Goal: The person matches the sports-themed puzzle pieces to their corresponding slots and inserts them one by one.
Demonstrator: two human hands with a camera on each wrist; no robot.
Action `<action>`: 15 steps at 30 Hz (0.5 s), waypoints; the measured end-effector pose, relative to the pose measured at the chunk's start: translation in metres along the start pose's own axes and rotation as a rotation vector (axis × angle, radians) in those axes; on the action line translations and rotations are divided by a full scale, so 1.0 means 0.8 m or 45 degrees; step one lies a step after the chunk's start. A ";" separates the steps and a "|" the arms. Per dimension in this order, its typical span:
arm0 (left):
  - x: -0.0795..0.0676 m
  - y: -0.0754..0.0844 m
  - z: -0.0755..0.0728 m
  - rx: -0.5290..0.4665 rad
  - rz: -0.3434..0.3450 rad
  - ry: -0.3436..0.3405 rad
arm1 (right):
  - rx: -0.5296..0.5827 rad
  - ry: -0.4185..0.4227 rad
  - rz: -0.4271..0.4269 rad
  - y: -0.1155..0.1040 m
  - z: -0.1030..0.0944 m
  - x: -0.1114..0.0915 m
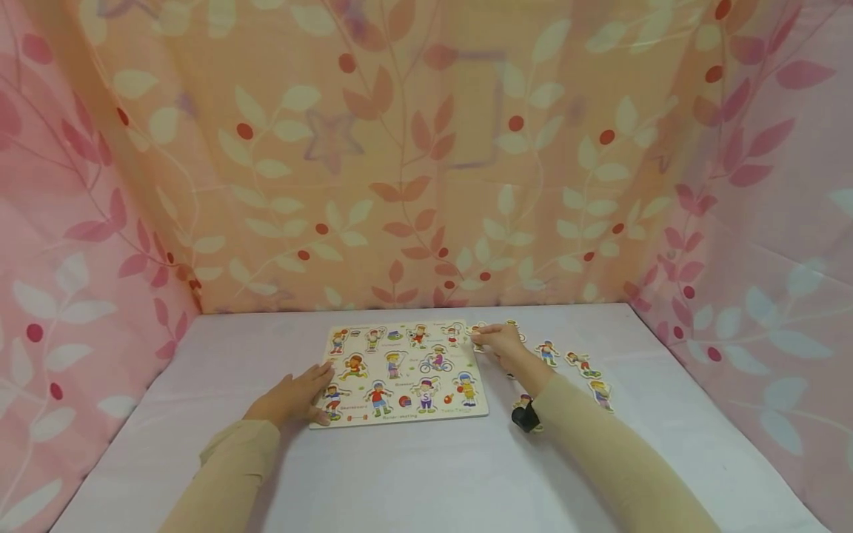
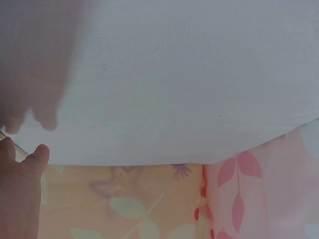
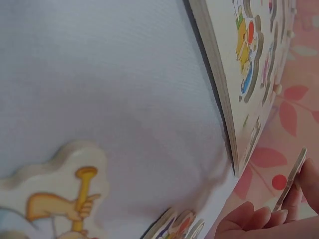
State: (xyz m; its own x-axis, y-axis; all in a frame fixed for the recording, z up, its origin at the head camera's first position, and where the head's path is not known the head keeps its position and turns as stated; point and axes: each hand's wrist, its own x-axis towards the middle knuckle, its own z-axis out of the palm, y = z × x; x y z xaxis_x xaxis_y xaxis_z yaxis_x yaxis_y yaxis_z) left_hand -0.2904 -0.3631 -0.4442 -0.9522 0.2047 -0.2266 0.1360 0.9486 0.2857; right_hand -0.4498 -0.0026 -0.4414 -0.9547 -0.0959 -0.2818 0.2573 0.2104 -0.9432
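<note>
A sports-themed puzzle board (image 1: 411, 426) lies flat on the surface (image 1: 400, 488), its shallow, figure-shaped recesses framing coloured pictures; in the right wrist view the table-tennis figure (image 3: 244, 55) sits sunk below the rim of its recess. At the board's two o'clock corner, the right hand (image 1: 504, 346) pinches a thin puzzle piece (image 3: 291, 180), seen edge-on between thumb and fingers, so its picture cannot be made out. At nine o'clock, the left hand (image 1: 291, 396) rests on the board's edge, fingers relaxed and thumb apart near the eight o'clock corner; the left wrist view cuts most of it off.

Loose pieces (image 1: 546, 353) lie around three o'clock of the board, some partly hidden by the right hand and forearm, another by a black object (image 1: 526, 417) near the wrist. The board has a straight, pale edge; the pieces have wavy white outlines. The white cloth is finely woven, and leafy fabric (image 1: 400, 185) hangs at twelve o'clock.
</note>
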 end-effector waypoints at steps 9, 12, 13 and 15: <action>-0.001 0.003 -0.002 0.005 -0.011 -0.009 | 0.042 -0.038 0.021 -0.006 0.015 0.007; -0.001 0.003 -0.002 0.009 -0.011 -0.016 | 0.026 -0.026 0.027 -0.005 0.019 0.012; -0.001 0.003 -0.002 0.005 -0.016 -0.018 | 0.035 -0.021 0.027 -0.004 0.020 0.014; -0.001 0.003 -0.002 0.005 -0.017 -0.022 | 0.047 -0.011 0.021 -0.003 0.022 0.017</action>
State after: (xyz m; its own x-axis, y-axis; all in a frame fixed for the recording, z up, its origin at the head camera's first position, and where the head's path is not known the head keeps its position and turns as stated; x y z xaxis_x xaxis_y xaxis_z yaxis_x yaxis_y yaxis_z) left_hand -0.2901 -0.3615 -0.4424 -0.9492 0.1960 -0.2462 0.1243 0.9523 0.2788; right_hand -0.4607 -0.0219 -0.4462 -0.9491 -0.1009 -0.2983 0.2781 0.1761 -0.9443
